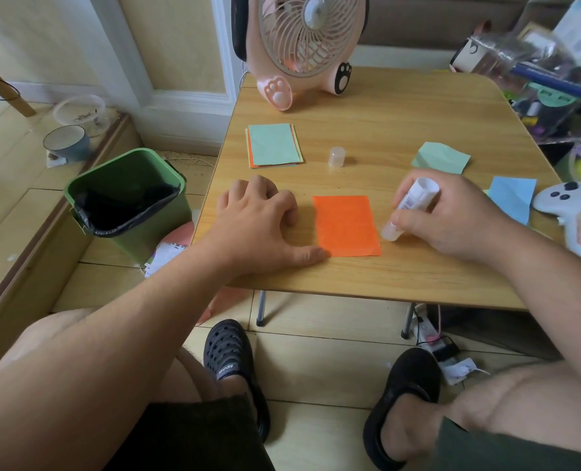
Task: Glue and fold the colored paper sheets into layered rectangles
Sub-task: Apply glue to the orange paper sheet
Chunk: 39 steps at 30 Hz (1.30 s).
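Head view: wooden table (401, 107) on tiled floor (316, 365).

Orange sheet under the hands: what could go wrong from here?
1. The left hand touches only the near left corner of the orange sheet, so it may slide or crease under the glue stick.
2. The right hand holds the glue tip at the sheet's right edge, so glue may smear the table.
3. The cap may roll away.
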Tool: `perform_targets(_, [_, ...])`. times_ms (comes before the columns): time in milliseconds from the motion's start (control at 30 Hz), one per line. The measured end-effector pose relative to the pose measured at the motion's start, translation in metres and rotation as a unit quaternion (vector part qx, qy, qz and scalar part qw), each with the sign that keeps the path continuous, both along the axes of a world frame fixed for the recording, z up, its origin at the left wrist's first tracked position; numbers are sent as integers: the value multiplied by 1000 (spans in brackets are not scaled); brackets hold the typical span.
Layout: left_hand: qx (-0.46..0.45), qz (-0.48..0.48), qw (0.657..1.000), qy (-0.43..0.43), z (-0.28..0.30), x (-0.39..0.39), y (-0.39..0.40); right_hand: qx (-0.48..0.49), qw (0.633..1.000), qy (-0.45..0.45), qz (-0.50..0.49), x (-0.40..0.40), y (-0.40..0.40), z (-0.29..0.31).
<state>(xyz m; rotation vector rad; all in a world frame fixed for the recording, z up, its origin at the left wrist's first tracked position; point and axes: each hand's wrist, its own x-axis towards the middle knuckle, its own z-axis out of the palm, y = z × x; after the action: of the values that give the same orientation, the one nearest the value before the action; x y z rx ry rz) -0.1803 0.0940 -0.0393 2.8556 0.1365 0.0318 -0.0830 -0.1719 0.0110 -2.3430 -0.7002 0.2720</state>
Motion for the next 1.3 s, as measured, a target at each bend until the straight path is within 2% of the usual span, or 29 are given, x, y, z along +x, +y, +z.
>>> perform_targets(133, [-2,-4,1000,-5,0,0,0,65,998,2,9,-3,8,-6])
perform_targets(333, [-37,5,999,-5,-2,2,3,72,997,7,36,-12,27,-12])
perform_targets(467, [-37,20,999,-28,-3,3,1,63,997,13,48,-17,35,-14])
perform_targets(867, [-24,24,999,-18,-4,6,1,43,994,39,88,-26,44,-17])
perform_targets(1300, [-20,41,999,-16,-2,7,-4,5,995,57,87,-24,37,-7])
